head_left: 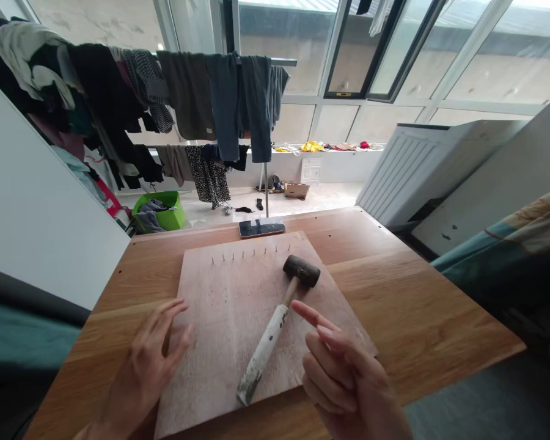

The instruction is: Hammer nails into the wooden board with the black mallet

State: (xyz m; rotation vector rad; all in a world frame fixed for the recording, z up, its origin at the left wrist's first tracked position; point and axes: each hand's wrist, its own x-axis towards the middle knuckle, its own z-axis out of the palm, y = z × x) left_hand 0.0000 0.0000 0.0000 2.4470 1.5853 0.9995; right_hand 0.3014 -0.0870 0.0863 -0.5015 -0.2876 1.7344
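Observation:
A rubber mallet (301, 271) with a black head and a worn, white-wrapped handle lies diagonally across a pale wooden board (201, 366). Along the board's far part stands a row of several thin nails (243, 254), upright or slightly leaning, with small dark holes nearer me. At the board's left edge is my left hand (149, 351), fingers loosely spread and nothing in them. My right hand (337, 360), also without anything in it, hovers right of the mallet handle. Its index finger stretches toward the handle while the other fingers curl in.
The board rests on a wooden table (403, 293). Behind it lies a phone (262, 228). Past the far edge are hanging clothes (220, 104), a green basket (172, 211) and a cardboard box (296, 190). A white cabinet-like object (407, 165) stands at right.

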